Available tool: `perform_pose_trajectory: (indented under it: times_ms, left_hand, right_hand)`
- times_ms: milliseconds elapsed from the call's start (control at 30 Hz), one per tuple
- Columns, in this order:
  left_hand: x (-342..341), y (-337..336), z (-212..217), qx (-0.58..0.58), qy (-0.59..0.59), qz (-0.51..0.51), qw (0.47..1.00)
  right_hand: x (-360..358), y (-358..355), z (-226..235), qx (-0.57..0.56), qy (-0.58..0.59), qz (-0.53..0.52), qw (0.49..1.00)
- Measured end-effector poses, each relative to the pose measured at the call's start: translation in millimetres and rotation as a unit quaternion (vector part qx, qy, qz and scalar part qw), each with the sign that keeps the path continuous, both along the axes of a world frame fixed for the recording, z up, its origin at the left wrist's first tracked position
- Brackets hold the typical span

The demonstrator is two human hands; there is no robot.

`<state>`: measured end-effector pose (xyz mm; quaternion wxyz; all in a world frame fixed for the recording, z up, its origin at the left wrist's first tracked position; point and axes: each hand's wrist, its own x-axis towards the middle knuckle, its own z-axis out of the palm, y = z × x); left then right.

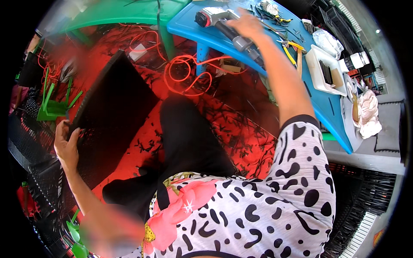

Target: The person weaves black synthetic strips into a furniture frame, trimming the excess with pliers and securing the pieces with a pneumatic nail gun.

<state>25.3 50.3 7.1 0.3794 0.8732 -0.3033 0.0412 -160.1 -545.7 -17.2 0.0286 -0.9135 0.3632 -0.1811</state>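
My left hand [66, 144] grips the near edge of a flat black woven panel [114, 101] that leans tilted over the red floor [142, 142]. My right hand [247, 25] reaches up over the blue plastic table [202, 32] and rests on the grey handle of a power tool [221, 21] lying there; whether the fingers close around it is unclear. My black trousers and patterned shirt fill the lower middle.
An orange cable [187, 73] loops under the blue table. A green table [124, 13] stands at the back left. Pliers [292, 47], a white tray [329, 71] and cloth [370, 114] lie on the right. Black offcuts litter the floor; black crates sit at both sides.
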Motion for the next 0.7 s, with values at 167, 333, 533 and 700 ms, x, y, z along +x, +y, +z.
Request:
perform_pose_trajectory:
  times_ms: [167, 333, 533, 700]
  left_hand:
    - [11, 14, -12, -0.04, 0.026, 0.031, 0.998]
    - [0, 21, 4, -0.012, -0.107, 0.027, 0.994]
    - [-18, 15, 23, -0.004, -0.122, 0.031, 0.992]
    - [-20, -8, 31, -0.046, -0.126, 0.012, 0.991]
  right_hand:
    - [-141, -93, 1, -0.063, 0.109, -0.137, 0.983]
    - [-180, -103, -28, -0.016, 0.194, -0.169, 0.966]
    - [-208, -145, -13, 0.09, 0.26, -0.003, 0.961]
    - [-228, -141, -15, 0.127, 0.21, 0.072, 0.967]
